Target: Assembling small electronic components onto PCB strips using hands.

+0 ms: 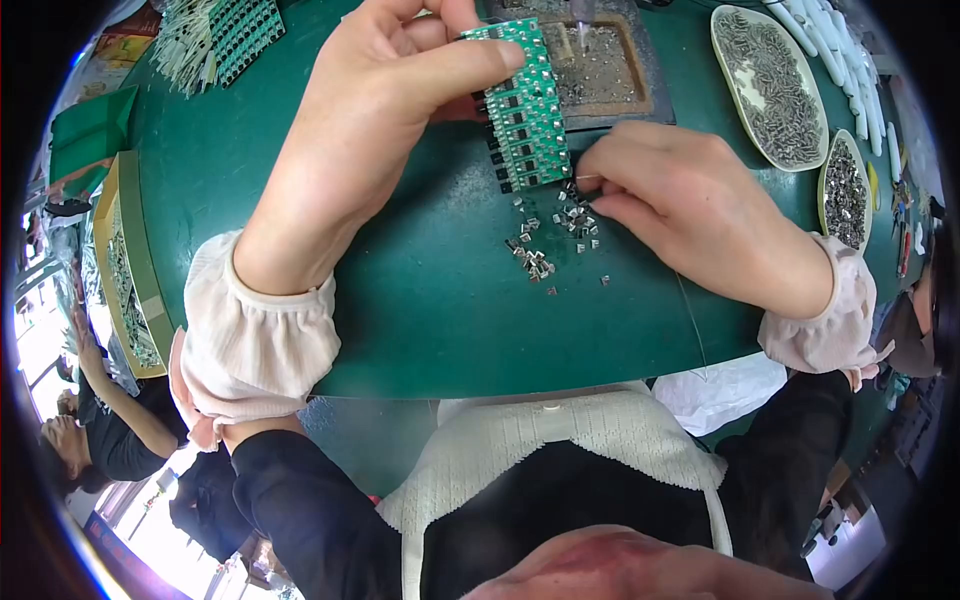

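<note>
My left hand (pixel 385 90) grips a green circuit board panel (pixel 528 110) by its left side, thumb on top, holding it tilted above the table. Rows of small silver and black parts cover the panel. Beside the panel's lower right corner, my right hand (pixel 690 190) is closed in a pinch on a thin wire (pixel 694 325). A short end pokes out at the fingertips, and the rest trails below the hand toward the table's near edge. Small silver metal clips (pixel 535 262) lie loose under the panel and by my right fingertips.
Behind the panel sits a shallow brown tray (pixel 640 70) with metal crumbs, a blurred metal tip (pixel 582 12) above it. At right are a dish of metal pins (pixel 745 20) and a smaller dish of clips (pixel 826 215). More boards (pixel 245 35) lie far left; a yellowish box (pixel 150 310) stands at left.
</note>
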{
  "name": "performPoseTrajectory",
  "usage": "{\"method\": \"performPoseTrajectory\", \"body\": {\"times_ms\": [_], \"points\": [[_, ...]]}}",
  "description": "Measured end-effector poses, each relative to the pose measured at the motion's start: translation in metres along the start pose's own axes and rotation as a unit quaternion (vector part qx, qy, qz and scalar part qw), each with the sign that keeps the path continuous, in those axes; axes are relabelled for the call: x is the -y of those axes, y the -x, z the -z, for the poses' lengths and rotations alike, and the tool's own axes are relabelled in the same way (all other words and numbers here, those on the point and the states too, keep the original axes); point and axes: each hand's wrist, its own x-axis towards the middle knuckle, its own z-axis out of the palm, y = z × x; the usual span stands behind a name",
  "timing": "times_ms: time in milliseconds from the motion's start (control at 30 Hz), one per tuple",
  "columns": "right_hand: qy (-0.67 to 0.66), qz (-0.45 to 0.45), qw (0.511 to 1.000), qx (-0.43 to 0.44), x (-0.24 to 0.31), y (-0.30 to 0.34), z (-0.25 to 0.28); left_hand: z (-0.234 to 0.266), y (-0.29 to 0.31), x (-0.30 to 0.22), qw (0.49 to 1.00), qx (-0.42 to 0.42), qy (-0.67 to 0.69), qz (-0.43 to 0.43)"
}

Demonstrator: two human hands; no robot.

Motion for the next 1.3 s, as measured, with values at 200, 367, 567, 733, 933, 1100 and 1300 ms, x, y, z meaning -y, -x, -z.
{"method": "performPoseTrajectory", "body": {"times_ms": [200, 367, 567, 733, 933, 1100, 1300], "points": [[0.015, 0.009, 0.999, -0.050, -0.004, -0.005, -0.002, -0.002, 0.000, -0.001, 1.000, -0.010, 0.014, -0.004], [0.018, 0.029, 0.996, -0.080, -0.011, -0.003, -0.010, -0.064, -0.023, -0.037, 0.828, -0.420, -0.156, 0.338], [-0.015, -0.026, 1.000, 0.004, 0.000, -0.001, 0.010, 0.001, 0.006, 0.007, 1.000, 0.002, 0.006, 0.007], [-0.022, -0.021, 0.999, 0.017, -0.004, 0.001, 0.017, 0.000, 0.006, 0.008, 1.000, 0.014, -0.018, 0.000], [-0.001, -0.041, 0.999, 0.010, -0.002, 0.001, 0.016, -0.023, 0.004, -0.008, 0.953, -0.217, -0.069, 0.201], [0.002, -0.016, 1.000, -0.018, -0.005, 0.001, 0.007, -0.019, 0.000, -0.003, 0.999, 0.016, -0.035, 0.002], [-0.010, -0.006, 1.000, -0.013, 0.004, -0.001, 0.017, -0.064, -0.005, -0.041, 0.820, -0.410, -0.102, 0.387]]}}
